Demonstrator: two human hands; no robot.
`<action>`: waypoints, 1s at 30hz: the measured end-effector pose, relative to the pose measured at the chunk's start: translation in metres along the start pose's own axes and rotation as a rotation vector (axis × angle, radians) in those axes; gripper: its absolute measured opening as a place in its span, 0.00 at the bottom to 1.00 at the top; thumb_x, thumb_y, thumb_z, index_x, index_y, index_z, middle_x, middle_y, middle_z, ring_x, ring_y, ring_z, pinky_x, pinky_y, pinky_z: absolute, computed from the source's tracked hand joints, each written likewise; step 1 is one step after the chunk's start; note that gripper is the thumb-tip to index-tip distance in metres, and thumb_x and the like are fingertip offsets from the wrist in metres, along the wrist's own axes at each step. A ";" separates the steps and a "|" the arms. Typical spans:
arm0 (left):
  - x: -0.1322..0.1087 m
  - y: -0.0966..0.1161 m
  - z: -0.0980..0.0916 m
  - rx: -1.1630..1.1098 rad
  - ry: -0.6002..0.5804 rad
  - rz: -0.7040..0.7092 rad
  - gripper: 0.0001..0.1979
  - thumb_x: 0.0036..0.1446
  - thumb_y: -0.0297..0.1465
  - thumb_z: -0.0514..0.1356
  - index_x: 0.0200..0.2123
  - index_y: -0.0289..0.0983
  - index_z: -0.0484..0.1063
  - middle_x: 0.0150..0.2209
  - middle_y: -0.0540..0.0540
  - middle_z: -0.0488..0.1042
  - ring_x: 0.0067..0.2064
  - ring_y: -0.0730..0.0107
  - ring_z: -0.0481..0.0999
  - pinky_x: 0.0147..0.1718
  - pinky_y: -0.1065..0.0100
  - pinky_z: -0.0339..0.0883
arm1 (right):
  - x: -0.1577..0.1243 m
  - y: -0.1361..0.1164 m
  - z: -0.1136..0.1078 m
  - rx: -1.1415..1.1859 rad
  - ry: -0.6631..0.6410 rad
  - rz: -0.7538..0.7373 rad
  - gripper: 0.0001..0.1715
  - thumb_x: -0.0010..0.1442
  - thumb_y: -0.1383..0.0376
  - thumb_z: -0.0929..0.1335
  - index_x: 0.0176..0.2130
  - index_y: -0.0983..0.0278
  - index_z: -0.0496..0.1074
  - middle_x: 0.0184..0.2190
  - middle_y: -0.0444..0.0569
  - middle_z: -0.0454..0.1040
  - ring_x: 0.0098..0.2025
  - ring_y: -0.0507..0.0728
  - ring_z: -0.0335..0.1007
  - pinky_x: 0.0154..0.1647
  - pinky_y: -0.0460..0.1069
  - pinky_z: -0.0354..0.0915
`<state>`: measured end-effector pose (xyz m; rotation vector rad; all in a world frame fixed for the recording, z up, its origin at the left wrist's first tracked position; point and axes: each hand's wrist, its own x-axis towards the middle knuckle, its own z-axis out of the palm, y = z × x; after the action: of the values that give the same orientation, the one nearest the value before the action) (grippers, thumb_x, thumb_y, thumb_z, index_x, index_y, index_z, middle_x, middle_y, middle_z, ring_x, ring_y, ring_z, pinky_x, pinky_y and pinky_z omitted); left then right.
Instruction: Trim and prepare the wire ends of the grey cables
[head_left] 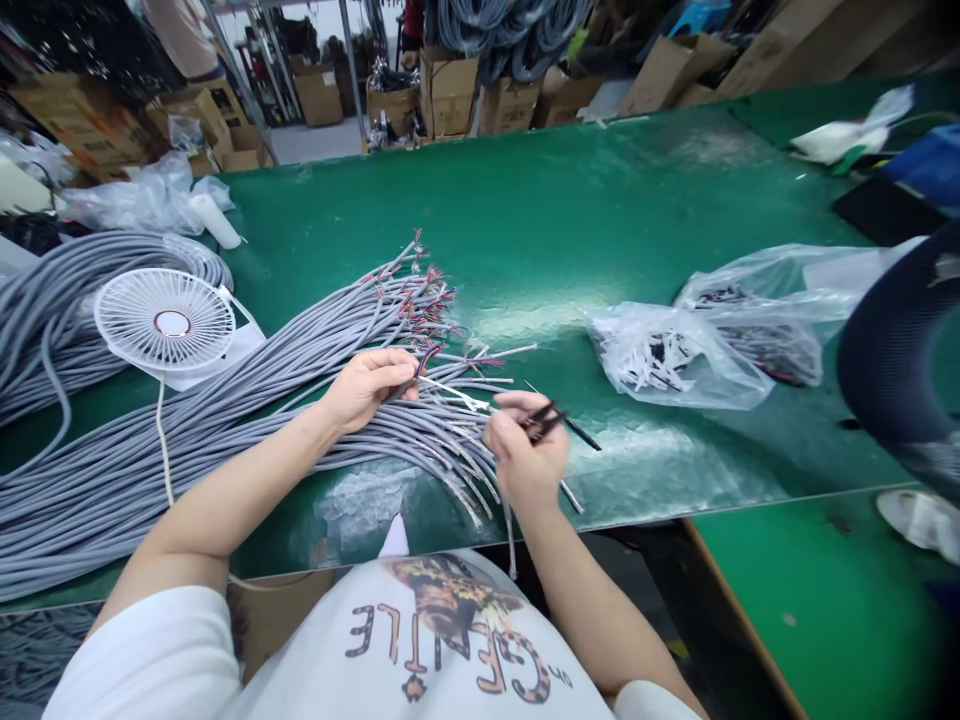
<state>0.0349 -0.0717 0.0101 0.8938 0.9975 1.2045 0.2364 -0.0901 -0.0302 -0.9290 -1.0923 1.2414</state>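
Observation:
Pinched in my left hand (371, 388) is the end of a grey cable, with thin coloured wires (427, 358) fanning out above the fingertips. A white strand (457, 394) runs from that end across to my right hand (529, 455), whose fingers are closed on it. Several slim black pieces (546, 422) also stick out of the right hand's fingers; their exact kind is unclear. Beneath both hands lies a large bundle of grey cables (300, 360). Some ends beyond my left hand show bare coloured wires (427, 300); nearer ends (472, 500) look pale and frayed.
A white round fan (165, 320) stands on the cables at left, beside coiled grey cable (45, 300). Clear plastic bags (675, 355) with small black and white pieces lie right on the green table (525, 220). A dark curved object (885, 370) juts in at right. Cardboard boxes (450, 95) line the back.

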 end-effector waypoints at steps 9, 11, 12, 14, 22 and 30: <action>0.003 -0.003 0.003 0.016 0.055 -0.011 0.14 0.37 0.36 0.72 0.24 0.34 0.74 0.24 0.51 0.73 0.25 0.76 0.71 0.26 0.72 0.63 | 0.023 -0.011 0.023 -0.779 -0.340 -0.734 0.17 0.59 0.67 0.66 0.48 0.67 0.73 0.37 0.56 0.80 0.33 0.57 0.76 0.35 0.48 0.68; 0.002 -0.003 0.004 0.039 0.034 0.039 0.13 0.37 0.35 0.71 0.22 0.34 0.73 0.24 0.51 0.71 0.25 0.77 0.69 0.25 0.73 0.60 | 0.031 -0.002 0.031 -0.808 -0.351 -0.802 0.15 0.59 0.69 0.65 0.46 0.69 0.73 0.37 0.56 0.80 0.33 0.57 0.76 0.35 0.48 0.67; 0.001 -0.003 0.004 0.044 0.024 0.060 0.13 0.38 0.35 0.71 0.22 0.33 0.73 0.24 0.51 0.70 0.25 0.78 0.66 0.25 0.74 0.58 | 0.033 0.001 0.034 -0.817 -0.357 -0.822 0.14 0.58 0.70 0.64 0.43 0.68 0.74 0.34 0.55 0.80 0.32 0.56 0.76 0.34 0.48 0.67; 0.000 -0.002 0.003 0.030 0.005 0.078 0.12 0.39 0.34 0.70 0.22 0.33 0.72 0.23 0.52 0.68 0.25 0.79 0.63 0.25 0.74 0.55 | 0.036 0.005 0.036 -0.827 -0.370 -0.837 0.13 0.57 0.73 0.63 0.39 0.67 0.74 0.30 0.52 0.79 0.28 0.55 0.74 0.31 0.47 0.66; 0.006 -0.001 -0.009 -0.173 -0.126 0.051 0.15 0.45 0.35 0.68 0.24 0.34 0.65 0.19 0.54 0.60 0.23 0.79 0.59 0.26 0.73 0.54 | 0.036 0.008 0.031 -0.740 -0.420 -0.800 0.13 0.55 0.75 0.61 0.36 0.65 0.73 0.30 0.50 0.78 0.30 0.54 0.73 0.33 0.46 0.66; 0.017 -0.015 -0.023 0.016 0.064 -0.071 0.16 0.40 0.36 0.69 0.24 0.33 0.67 0.20 0.52 0.67 0.21 0.80 0.63 0.24 0.75 0.56 | 0.035 0.011 0.028 -0.678 -0.464 -0.773 0.13 0.54 0.75 0.61 0.35 0.66 0.73 0.28 0.50 0.77 0.28 0.54 0.72 0.32 0.47 0.65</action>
<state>0.0189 -0.0561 -0.0134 0.8298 1.0827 1.1728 0.2067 -0.0550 -0.0295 -0.5797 -2.0711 0.4265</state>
